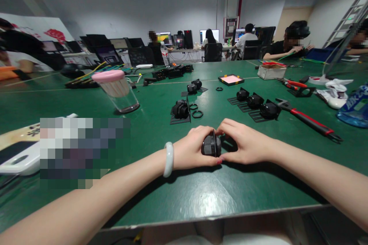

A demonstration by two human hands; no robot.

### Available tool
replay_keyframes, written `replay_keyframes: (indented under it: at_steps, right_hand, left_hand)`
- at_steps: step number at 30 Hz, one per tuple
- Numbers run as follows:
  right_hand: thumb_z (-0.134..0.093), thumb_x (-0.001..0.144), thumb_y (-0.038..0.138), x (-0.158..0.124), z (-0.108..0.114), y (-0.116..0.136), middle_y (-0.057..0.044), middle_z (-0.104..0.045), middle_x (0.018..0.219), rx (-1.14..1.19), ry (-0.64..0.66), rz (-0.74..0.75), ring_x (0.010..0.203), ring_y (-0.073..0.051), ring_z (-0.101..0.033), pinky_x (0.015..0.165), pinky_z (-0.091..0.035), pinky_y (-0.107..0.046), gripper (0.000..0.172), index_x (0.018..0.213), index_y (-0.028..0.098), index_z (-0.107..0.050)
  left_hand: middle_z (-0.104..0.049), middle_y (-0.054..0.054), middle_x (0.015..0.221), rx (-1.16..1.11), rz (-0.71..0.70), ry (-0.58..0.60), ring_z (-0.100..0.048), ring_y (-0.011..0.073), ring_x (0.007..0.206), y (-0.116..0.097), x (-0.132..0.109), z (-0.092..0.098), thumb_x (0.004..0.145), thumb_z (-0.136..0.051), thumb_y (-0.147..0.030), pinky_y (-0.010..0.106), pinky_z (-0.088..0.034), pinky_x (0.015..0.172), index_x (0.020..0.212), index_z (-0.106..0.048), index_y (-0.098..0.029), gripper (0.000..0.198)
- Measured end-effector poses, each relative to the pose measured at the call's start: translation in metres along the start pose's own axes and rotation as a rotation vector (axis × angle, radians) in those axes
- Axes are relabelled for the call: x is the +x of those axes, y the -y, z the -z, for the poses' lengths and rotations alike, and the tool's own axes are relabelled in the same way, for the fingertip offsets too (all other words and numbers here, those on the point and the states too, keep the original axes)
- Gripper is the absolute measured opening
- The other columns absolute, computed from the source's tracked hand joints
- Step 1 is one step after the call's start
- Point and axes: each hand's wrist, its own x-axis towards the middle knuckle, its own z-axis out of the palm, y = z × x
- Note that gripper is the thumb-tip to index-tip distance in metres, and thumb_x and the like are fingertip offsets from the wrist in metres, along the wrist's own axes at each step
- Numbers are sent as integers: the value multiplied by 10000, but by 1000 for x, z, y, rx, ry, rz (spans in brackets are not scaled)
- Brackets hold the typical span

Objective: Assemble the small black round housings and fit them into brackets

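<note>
Low over the green table (184, 199), both hands meet at one black plastic threaded fitting (209, 146), possibly a cable gland, with a flat flange around it. My left hand (191, 147) wraps the fitting from the left, thumb below and fingers over the top. From the right, my right hand (245, 143) curls its fingers and thumb onto the fitting's other end. Its fingertips partly hide the rim there. Just beyond lie two black rings (197, 114) and a similar fitting on a slotted bracket (180, 111).
More bracketed fittings (255, 101) lie to the right, beside an adjustable wrench (310, 120). A pink-lidded cup (117, 92) stands at left. A pink-bottomed tray (230, 79), a white box (271, 71) and a blue bottle (355, 107) are farther off. Other people sit around.
</note>
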Motion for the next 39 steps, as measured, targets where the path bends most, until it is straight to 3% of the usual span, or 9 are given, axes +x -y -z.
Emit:
replay_keyframes:
  at_steps: [39]
  right_hand:
    - [-562, 719, 370, 0, 2, 2, -35, -474, 815, -14, 75, -7, 710, -147, -466, 616, -386, -263, 281, 875, 156, -471]
  left_hand:
    - [-512, 29, 896, 13, -7, 8, -480, 197, 846, 0, 0, 1, 618, -626, -468, 309, -382, 773, 945, -441, -171, 479]
